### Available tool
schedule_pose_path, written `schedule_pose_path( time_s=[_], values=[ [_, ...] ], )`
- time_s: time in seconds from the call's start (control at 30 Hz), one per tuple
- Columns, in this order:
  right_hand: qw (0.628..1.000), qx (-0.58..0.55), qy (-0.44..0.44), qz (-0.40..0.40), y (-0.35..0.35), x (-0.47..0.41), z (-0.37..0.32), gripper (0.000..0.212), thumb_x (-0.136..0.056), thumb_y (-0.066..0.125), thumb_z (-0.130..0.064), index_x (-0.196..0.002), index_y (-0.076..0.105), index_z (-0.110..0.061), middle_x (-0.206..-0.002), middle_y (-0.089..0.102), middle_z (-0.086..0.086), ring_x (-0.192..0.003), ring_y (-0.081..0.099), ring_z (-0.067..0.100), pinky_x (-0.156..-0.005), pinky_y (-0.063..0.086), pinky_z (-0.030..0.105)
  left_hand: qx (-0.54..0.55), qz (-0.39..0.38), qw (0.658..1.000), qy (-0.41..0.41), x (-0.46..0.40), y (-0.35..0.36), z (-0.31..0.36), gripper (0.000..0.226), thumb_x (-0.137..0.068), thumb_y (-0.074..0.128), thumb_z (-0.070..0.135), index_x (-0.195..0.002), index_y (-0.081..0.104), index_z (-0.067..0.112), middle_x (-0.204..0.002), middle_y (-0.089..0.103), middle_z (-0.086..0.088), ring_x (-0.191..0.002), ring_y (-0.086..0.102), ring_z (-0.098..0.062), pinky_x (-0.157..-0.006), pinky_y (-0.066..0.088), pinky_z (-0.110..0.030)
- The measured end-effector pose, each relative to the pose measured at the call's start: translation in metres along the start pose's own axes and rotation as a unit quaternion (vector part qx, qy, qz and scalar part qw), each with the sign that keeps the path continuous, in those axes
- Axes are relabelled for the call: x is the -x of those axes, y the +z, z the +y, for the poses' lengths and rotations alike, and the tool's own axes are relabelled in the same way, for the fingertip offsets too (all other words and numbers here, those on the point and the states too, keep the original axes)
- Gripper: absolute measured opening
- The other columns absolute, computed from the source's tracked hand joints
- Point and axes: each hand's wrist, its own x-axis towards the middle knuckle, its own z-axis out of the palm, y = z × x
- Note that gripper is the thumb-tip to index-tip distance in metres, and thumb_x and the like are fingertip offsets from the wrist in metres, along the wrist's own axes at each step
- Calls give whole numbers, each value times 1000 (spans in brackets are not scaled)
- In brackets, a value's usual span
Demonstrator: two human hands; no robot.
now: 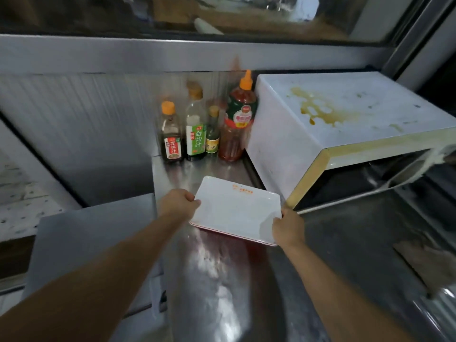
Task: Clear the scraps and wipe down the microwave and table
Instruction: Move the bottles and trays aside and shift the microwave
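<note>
While each hand, left (178, 203) and right (288, 227), grips the tray (237, 211), it seemingly hovers.

- Four sauce bottles stand in a row against the steel back wall (81, 114).
- The leftmost is a short dark sauce bottle (171, 134) with an orange cap and a red label.
- Just beside it stands a taller clear bottle (196, 124) with an orange cap and a green and white label.
- Next is a small slim bottle (212, 132) with a yellowish cap, set slightly behind its neighbours.
- At the right end is a large red chilli sauce bottle (238, 119) with an orange nozzle.
- Above the wall runs a pale ledge (123, 53), with a dark window (98, 13) over it.
</note>
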Motion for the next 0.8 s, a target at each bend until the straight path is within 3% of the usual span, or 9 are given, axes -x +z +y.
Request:
schedule_pose_path(
  time_s=[0.2, 0.3, 0.8],
  values=[
    [997, -48, 59, 31, 29, -13, -1, 24, -89, 42, 2, -107, 58, 4, -110, 63, 19, -102, 59, 33, -72, 41, 26, -46, -1, 999, 18, -39, 20, -7, 12, -83, 67, 23, -90, 70, 14, -105, 69, -8, -100, 63, -28, -86, 46, -30],
    [995, -35, 80, 46, 41, -15, 1, 25, -90, 41, 0, -108, 58, 4, -111, 61, 21, -103, 59, 36, -80, 47, 36, -61, 2, 997, 45, -49, 29, -12, 13, -83, 67, 22, -91, 70, 12, -103, 69, -9, -97, 63, -28, -84, 45, -29],
    [997, 52, 18, 62, 55, -8, 7, 17, -93, 44, -2, -106, 55, 3, -124, 49, 20, -101, 56, 38, -82, 44, 39, -45, 8, 997, 64, -56, 37, -21, 12, -83, 64, 21, -92, 70, 15, -91, 71, -4, -90, 62, -21, -74, 38, -19]
  ],
)
